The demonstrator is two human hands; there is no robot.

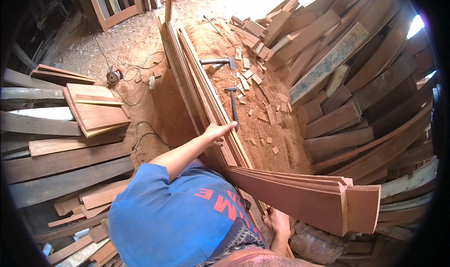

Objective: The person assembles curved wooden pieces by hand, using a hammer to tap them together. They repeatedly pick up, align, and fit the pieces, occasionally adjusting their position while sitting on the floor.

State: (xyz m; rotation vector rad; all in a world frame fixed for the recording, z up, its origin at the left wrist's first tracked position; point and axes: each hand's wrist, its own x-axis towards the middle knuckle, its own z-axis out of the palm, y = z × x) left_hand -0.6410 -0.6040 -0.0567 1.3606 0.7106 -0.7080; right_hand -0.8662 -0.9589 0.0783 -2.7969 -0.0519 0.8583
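A bundle of long reddish moulded boards (300,196) runs from near my chest away across the sawdust floor. My left hand (218,132) lies on the bundle's upper edge with its fingers stretched out flat. My right hand (276,222) is low, under the near end of the boards, and grips their lower edge. The cut ends of the boards (363,208) stick out to the right. A hammer (233,103) lies on the sawdust just beyond my left fingertips. I wear a blue shirt (168,215).
A second hammer (220,61) and several small wood offcuts (262,112) lie on the sawdust. An angle grinder (112,76) with its cable sits to the left. Stacked planks (70,159) fill the left, heavier timbers (356,79) the right. A wooden frame (112,9) leans at the back.
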